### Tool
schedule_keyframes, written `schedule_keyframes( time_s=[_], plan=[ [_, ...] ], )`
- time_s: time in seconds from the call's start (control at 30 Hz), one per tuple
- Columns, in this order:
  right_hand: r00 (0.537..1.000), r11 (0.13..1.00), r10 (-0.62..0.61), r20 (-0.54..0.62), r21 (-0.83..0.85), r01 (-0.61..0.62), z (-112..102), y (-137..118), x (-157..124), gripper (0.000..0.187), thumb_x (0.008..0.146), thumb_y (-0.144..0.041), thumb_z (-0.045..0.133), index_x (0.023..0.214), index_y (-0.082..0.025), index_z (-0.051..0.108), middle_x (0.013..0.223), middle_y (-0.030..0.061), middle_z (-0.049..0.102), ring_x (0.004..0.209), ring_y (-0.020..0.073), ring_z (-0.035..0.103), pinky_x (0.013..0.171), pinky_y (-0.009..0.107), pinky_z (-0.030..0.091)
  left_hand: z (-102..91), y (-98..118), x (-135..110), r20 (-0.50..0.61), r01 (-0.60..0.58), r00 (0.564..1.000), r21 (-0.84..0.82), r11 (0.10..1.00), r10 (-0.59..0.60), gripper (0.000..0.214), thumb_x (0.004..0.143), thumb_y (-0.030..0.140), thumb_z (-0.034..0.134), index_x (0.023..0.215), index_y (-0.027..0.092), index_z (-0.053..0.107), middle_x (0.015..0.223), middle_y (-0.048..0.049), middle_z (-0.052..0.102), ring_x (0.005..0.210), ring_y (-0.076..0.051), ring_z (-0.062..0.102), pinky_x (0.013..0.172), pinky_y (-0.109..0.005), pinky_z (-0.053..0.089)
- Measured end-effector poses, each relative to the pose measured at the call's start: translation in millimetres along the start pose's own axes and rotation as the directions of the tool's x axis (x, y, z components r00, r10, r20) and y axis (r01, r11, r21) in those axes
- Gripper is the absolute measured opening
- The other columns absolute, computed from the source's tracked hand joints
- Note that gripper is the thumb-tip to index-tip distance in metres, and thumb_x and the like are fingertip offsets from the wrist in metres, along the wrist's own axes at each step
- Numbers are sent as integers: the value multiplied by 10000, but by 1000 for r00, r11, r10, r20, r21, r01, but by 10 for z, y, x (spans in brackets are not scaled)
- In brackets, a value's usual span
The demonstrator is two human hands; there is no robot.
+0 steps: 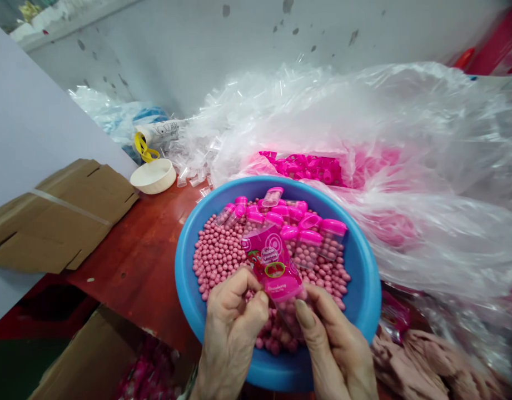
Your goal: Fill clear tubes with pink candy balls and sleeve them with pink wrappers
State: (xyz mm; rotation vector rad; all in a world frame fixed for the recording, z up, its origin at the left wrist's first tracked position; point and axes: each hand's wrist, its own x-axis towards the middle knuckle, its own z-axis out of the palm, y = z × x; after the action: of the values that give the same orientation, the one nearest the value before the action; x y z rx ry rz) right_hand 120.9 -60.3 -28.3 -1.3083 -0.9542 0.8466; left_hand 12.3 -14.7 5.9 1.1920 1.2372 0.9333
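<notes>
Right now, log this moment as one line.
left hand + right hand: holding pink wrapper | below: blue basin, pink balls, capped containers

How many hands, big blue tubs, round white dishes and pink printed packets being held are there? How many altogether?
Left hand plus right hand: 2
Blue tub: 1
White dish: 1
Held pink packet: 1
Total: 5

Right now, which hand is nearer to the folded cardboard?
Left. The left hand lies right of the cardboard, at the near side of the bowl; the right hand is farther right.
</notes>
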Motion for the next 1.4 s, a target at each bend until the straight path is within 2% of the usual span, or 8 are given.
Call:
schedule_keyframes(
  time_s=[0.13, 0.27, 0.5, 0.73, 0.9, 1.07, 1.23, 1.4],
  plan=[
    [999, 998, 44, -16, 47, -43, 3, 29, -7, 172, 905, -331, 528, 1002, -342, 669, 563, -84, 560, 473, 78, 498, 468, 158, 380, -12, -33, -4, 18, 20, 1000, -5, 1000, -20, 204, 780, 277, 563, 608, 193, 491, 502, 60, 426, 408, -75, 369, 413, -190, 314],
    [987, 984, 134, 91, 109, -144, -26, 17, 13, 180, 898, -410, 539, 981, -313, 666, 562, -73, 579, 483, 83, 517, 466, 151, 401, -26, -60, -2, 72, 87, 994, -80, 993, -81, 197, 814, 307, 553, 658, 196, 506, 522, 47, 495, 417, -92, 444, 427, -199, 383],
    [927, 871, 330, 177, 320, -372, -20, -80, 63, 250, 828, -478, 627, 810, -229, 633, 577, -53, 540, 520, 75, 490, 501, 153, 411, -74, -115, -8, 183, 61, 983, -272, 960, -11, 155, 805, 229, 584, 657, 185, 569, 541, 39, 553, 450, -92, 494, 469, -197, 417],
    [924, 900, 371, 88, 209, -382, 29, -115, 46, 338, 800, -545, 622, 879, -217, 608, 579, -61, 526, 503, 85, 470, 487, 176, 398, -84, -169, 105, -122, -108, 990, -373, 921, 67, 100, 771, 296, 719, 799, 200, 722, 758, 15, 712, 724, -99, 630, 698, -164, 478],
    [947, 946, 266, 182, 141, -293, 12, -87, 60, 316, 852, -517, 564, 901, -210, 616, 591, -55, 502, 509, 96, 462, 478, 194, 393, -9, -88, 122, 130, 32, 991, -482, 876, 36, 211, 770, 234, 724, 978, 201, 743, 859, -36, 754, 804, -164, 674, 775, -266, 514],
    [942, 963, 219, 253, 98, -250, -31, -16, 77, 349, 858, -511, 559, 1009, -209, 648, 682, -22, 586, 583, 115, 530, 527, 198, 459, 58, -53, 92, 108, 88, 994, -582, 808, -30, 119, 784, 189, 702, 886, 190, 763, 755, -32, 754, 735, -150, 678, 746, -258, 526],
    [986, 985, 147, 79, -99, -139, 45, 59, -36, 385, 858, -542, 526, 989, -218, 687, 908, 48, 708, 816, 187, 644, 738, 261, 514, 100, -122, 32, 81, 148, 989, -642, 753, -124, 82, 766, 218, 729, 832, 185, 764, 697, -20, 742, 655, -126, 670, 698, -229, 534],
    [990, 981, 137, -39, -136, -141, 225, 10, -145, 358, 876, -504, 510, 1014, -223, 684, 948, 63, 724, 786, 206, 659, 737, 289, 515, 127, -174, -59, 55, 173, 980, -711, 682, -192, 77, 718, 281, 779, 772, 227, 769, 653, 20, 722, 602, -90, 651, 660, -188, 527]
  ],
)
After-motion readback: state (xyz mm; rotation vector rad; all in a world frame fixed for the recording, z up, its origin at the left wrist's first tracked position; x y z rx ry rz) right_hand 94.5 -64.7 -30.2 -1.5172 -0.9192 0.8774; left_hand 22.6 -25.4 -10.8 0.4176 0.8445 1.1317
